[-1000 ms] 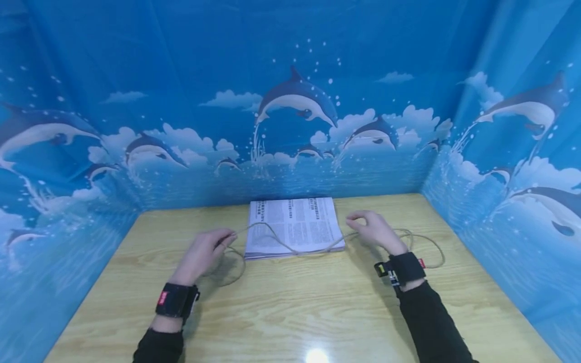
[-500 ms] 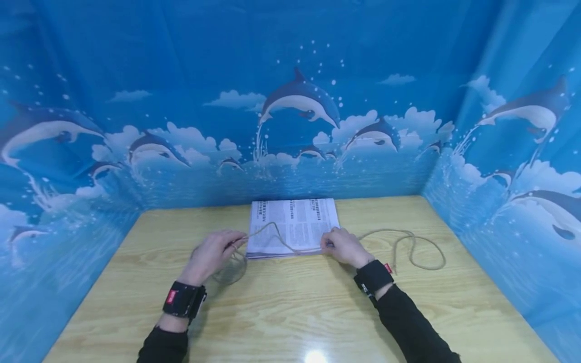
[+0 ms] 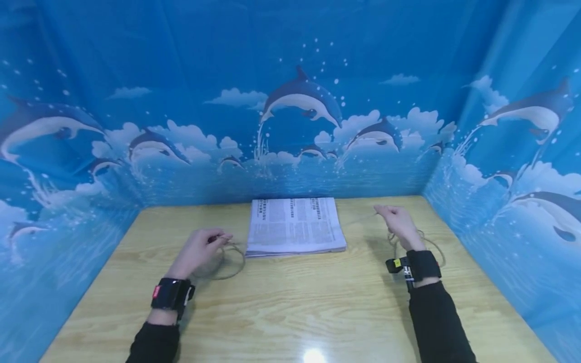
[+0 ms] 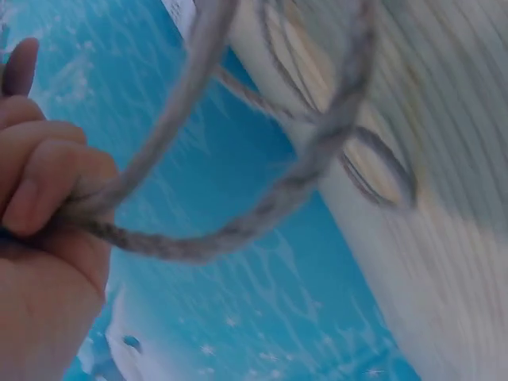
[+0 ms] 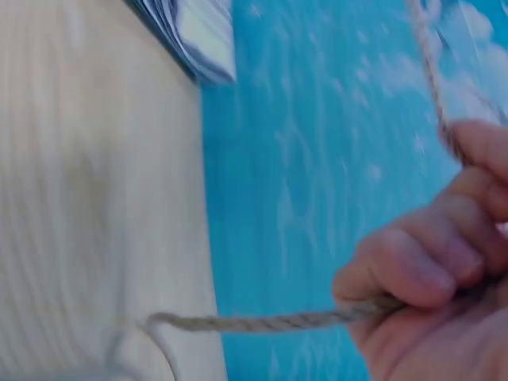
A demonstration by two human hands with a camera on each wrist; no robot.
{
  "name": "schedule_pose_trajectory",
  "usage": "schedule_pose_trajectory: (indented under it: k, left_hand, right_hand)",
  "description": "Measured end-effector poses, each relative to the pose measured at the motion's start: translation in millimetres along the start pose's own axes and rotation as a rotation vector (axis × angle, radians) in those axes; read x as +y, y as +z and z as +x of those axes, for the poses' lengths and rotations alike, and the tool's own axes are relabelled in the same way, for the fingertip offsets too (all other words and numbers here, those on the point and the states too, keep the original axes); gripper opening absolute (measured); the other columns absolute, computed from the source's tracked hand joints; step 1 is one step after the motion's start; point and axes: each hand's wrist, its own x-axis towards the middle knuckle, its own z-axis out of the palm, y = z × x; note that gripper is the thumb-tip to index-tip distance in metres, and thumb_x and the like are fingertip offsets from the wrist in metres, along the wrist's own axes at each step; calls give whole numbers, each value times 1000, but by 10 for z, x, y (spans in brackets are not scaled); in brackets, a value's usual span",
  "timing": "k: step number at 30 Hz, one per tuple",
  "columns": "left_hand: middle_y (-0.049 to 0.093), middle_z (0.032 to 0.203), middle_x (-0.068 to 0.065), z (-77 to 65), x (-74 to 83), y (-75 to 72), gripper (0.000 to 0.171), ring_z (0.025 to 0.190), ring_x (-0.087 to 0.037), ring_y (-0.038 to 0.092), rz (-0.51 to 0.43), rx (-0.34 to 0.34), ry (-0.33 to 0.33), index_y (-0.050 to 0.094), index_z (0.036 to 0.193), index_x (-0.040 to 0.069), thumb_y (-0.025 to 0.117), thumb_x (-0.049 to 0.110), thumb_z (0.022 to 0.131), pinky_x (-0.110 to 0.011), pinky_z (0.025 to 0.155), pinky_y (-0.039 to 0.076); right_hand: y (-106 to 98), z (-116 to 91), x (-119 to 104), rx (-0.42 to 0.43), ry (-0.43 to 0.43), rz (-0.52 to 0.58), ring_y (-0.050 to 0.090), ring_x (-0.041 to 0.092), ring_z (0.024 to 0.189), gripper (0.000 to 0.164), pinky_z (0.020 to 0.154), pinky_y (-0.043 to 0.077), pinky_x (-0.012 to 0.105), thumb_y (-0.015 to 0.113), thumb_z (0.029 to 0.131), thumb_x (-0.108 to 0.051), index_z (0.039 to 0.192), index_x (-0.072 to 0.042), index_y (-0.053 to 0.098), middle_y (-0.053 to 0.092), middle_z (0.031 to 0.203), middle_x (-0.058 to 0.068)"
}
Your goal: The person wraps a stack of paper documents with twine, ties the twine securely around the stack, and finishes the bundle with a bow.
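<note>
My left hand (image 3: 196, 252) grips a thin tan twisted rope (image 4: 190, 248) beside the left edge of a stack of newspapers (image 3: 295, 227). Below its fingers a loop of the rope hangs toward the table; the left wrist view shows two strands leaving the fist. Out to the right of the stack, my right hand (image 3: 400, 227) holds the same rope, raised over the table. In the right wrist view, curled fingers (image 5: 405, 266) close round one strand, while another runs up from the fingertips. Between the hands the rope is blurred and barely visible in the head view.
Slack rope lies in a loop on the table right of the right wrist. The wood-grain table (image 3: 290, 307) meets a blue dolphin-print curtain (image 3: 204, 176) at the back and both sides. The newspaper stack sits flat against the back edge.
My right hand first moved left to the stack's edge, then back out to the right and up. The rope that lay slack over the newspapers has lifted off. My left hand ends slightly farther left.
</note>
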Motion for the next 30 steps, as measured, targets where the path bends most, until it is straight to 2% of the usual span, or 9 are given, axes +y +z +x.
schedule_pose_trajectory:
  k: [2, 7, 8, 10, 12, 15, 22, 26, 30]
  left_hand:
    - [55, 68, 0, 4, -77, -64, 32, 55, -9, 41, -8, 9, -10, 68, 82, 14, 55, 36, 100, -25, 52, 35]
    - [50, 70, -5, -71, -314, -280, 52, 54, -16, 39, -25, 77, -166, 63, 85, 7, 42, 51, 102, -30, 52, 35]
    - [52, 71, -9, -99, -370, -328, 56, 55, -19, 42, -29, 95, -209, 66, 92, 5, 39, 52, 102, -31, 53, 37]
    - [63, 89, -19, -163, -473, -431, 61, 73, -30, 59, -36, 109, -279, 67, 109, 1, 33, 52, 103, -37, 63, 45]
    - [63, 109, -28, -229, -584, -525, 67, 94, -41, 60, -30, 98, -343, 57, 133, 1, 29, 55, 103, -45, 73, 48]
    - [44, 142, -33, -333, -748, -648, 71, 128, -52, 42, -1, 18, -394, 38, 147, -2, 24, 53, 104, -61, 95, 42]
    - [53, 104, -32, -580, -942, -824, 76, 88, -42, 54, 105, -20, -591, 48, 132, -12, 21, 53, 103, -43, 65, 44]
    - [51, 120, -38, -656, -932, -901, 64, 102, -48, 53, 121, -19, -619, 41, 133, -14, 31, 43, 104, -51, 76, 47]
    - [33, 140, -42, -640, -813, -996, 62, 124, -58, 36, 63, 13, -670, 20, 148, -9, 39, 25, 100, -71, 100, 26]
  right_hand:
    - [-136, -26, 44, 60, 3, 12, 39, 13, 55, 54, 72, 42, 37, 46, 96, -62, 75, -12, 49, 41, 61, -3]
    - [-364, -67, 147, 201, -8, 74, 38, 12, 53, 53, 61, 38, 33, 45, 99, -56, 64, -17, 36, 37, 59, -4]
    - [-391, -68, 168, 231, 0, 103, 32, 12, 47, 55, 57, 36, 33, 46, 99, -55, 62, -17, 31, 26, 55, -7]
    - [-436, -75, 203, 282, 5, 139, 30, 10, 44, 55, 52, 32, 33, 48, 99, -50, 59, -18, 31, 24, 50, -10]
    - [-464, -77, 236, 312, 22, 157, 29, 9, 43, 55, 49, 31, 33, 49, 99, -49, 58, -19, 31, 25, 48, -11]
    - [-483, -78, 276, 329, 35, 142, 28, 10, 44, 55, 48, 30, 33, 49, 99, -51, 58, -19, 31, 25, 49, -10]
    - [-530, -98, 374, 265, -1, -71, 25, 15, 44, 59, 49, 29, 35, 46, 97, -58, 60, -15, 30, 22, 52, -6]
    - [-552, -115, 389, 227, -20, -255, 35, 17, 47, 57, 51, 32, 33, 42, 100, -55, 67, -8, 43, 36, 55, 0]
    - [-581, -153, 316, 138, -49, -426, 61, 39, 80, 58, 68, 48, 47, 38, 104, -46, 115, 7, 59, 63, 99, 29]
